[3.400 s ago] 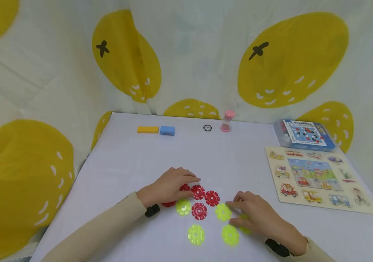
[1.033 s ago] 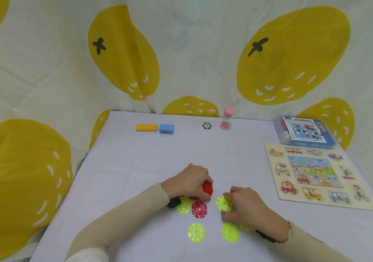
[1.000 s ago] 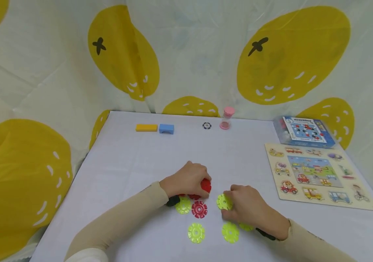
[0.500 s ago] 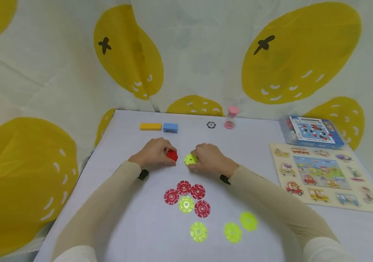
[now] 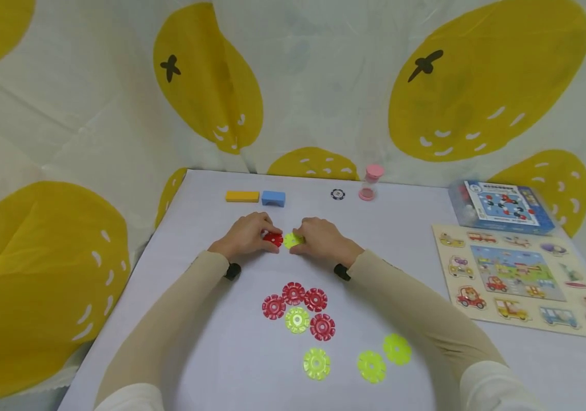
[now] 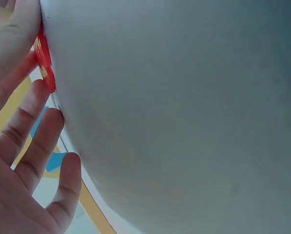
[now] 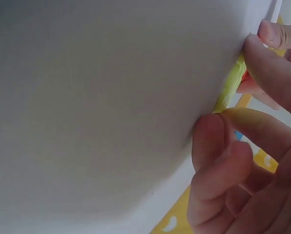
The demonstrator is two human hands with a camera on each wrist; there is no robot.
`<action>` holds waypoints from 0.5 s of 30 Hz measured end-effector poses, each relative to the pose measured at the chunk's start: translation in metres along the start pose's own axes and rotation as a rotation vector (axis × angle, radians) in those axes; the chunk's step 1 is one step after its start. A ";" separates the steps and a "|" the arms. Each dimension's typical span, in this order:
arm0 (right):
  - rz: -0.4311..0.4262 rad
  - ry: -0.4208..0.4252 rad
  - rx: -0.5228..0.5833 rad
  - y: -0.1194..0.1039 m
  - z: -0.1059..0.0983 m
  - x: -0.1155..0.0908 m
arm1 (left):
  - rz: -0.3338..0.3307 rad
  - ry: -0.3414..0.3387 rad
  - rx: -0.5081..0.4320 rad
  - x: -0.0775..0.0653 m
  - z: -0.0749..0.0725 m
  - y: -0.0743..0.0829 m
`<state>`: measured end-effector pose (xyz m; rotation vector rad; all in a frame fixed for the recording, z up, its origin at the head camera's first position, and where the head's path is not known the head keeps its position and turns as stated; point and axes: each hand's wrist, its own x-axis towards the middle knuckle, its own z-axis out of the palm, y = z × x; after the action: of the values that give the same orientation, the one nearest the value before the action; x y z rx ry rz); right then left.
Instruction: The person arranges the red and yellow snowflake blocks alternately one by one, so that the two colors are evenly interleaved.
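My left hand (image 5: 245,234) pinches a red notched flower-shaped plastic disc (image 5: 273,240) between thumb and index finger; the other fingers are spread in the left wrist view. Facing it, my right hand (image 5: 324,240) pinches a yellow-green disc (image 5: 290,241) of the same kind. The two discs lie edge to edge, low over the white tabletop. Nearer the body lies a cluster of several red discs (image 5: 293,293) around one yellow-green disc (image 5: 297,320). A lone yellow-green disc (image 5: 316,364) lies below them, with two more (image 5: 372,366) to its right.
Along the back stand a yellow block (image 5: 243,196), a blue arch block (image 5: 273,198), a round chip (image 5: 338,194) and a pink hourglass (image 5: 368,184). On the right are a wooden picture puzzle (image 5: 516,274) and a clear-and-blue box (image 5: 501,206). A patterned curtain (image 5: 318,85) hangs behind.
Both hands have picked up a disc each, red in the left and yellow-green in the right, and carried them away from the body. In the last half second the two discs came together.
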<state>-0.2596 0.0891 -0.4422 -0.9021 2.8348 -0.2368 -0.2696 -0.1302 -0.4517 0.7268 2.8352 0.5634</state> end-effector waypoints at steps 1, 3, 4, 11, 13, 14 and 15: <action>0.011 0.001 0.022 0.001 0.000 0.000 | -0.004 -0.004 -0.004 0.000 0.000 0.000; 0.041 -0.002 0.071 0.002 -0.002 -0.002 | -0.011 -0.007 0.002 0.001 0.000 0.000; 0.060 -0.009 0.090 0.003 -0.005 -0.004 | -0.020 -0.001 0.009 0.000 0.000 0.001; 0.101 -0.057 0.164 0.019 -0.032 -0.077 | 0.077 0.102 0.077 -0.029 0.012 0.054; 0.051 -0.062 0.180 0.027 -0.033 -0.114 | 0.194 0.058 0.089 -0.042 0.020 0.078; 0.036 -0.069 0.190 0.031 -0.032 -0.132 | 0.248 0.019 0.095 -0.048 0.025 0.089; 0.027 -0.082 0.199 0.034 -0.031 -0.150 | 0.294 -0.029 0.101 -0.054 0.030 0.099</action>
<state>-0.1640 0.2071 -0.4035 -0.8117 2.6877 -0.4581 -0.1734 -0.0671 -0.4365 1.1719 2.7639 0.4451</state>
